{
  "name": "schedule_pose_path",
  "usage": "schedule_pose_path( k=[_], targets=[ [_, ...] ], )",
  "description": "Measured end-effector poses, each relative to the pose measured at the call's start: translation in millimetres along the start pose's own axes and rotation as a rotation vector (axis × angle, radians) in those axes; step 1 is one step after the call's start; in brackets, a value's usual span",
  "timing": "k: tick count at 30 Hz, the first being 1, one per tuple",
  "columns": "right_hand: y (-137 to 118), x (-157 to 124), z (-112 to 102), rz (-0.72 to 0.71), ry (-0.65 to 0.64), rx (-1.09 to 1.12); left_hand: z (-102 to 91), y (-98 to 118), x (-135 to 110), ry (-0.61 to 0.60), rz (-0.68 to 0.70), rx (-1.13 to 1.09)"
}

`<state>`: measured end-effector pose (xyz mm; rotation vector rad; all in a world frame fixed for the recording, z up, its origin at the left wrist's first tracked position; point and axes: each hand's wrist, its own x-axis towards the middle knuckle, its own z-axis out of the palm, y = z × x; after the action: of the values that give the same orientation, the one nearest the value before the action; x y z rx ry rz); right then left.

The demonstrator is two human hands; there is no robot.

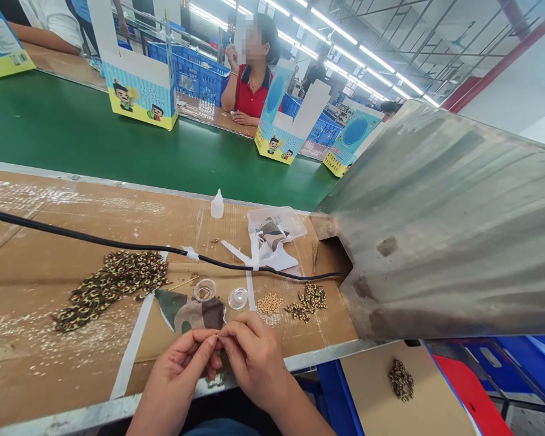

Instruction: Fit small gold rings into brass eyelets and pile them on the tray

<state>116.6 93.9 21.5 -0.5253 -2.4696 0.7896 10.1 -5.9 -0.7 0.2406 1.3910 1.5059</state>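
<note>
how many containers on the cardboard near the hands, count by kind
squeeze bottle: 1
round clear cups: 2
clear tub: 1
total: 4

left hand and right hand meet, each grip pinched closed.
</note>
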Motion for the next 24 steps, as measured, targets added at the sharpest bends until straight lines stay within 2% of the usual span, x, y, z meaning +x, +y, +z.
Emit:
schedule_pose_path(
  k=[7,14,21,24],
  targets=[
    [-5,-4,8,0.077,0.051,0.059,2.3,1,-2,0.022,0.042,-0.008],
    [-3,-8,17,0.033,0.146,0.078,4.3,-6,-3,0.026,0.062,-0.016],
    [6,-3,1,-0.114,-0.019,-0.054,5.9,2,-2,-0.004,0.017,-0.025],
    [5,-2,-1,-0.089,-0.051,-0.066,5.3,3,-3,-0.001,-0.001,-0.038]
  ],
)
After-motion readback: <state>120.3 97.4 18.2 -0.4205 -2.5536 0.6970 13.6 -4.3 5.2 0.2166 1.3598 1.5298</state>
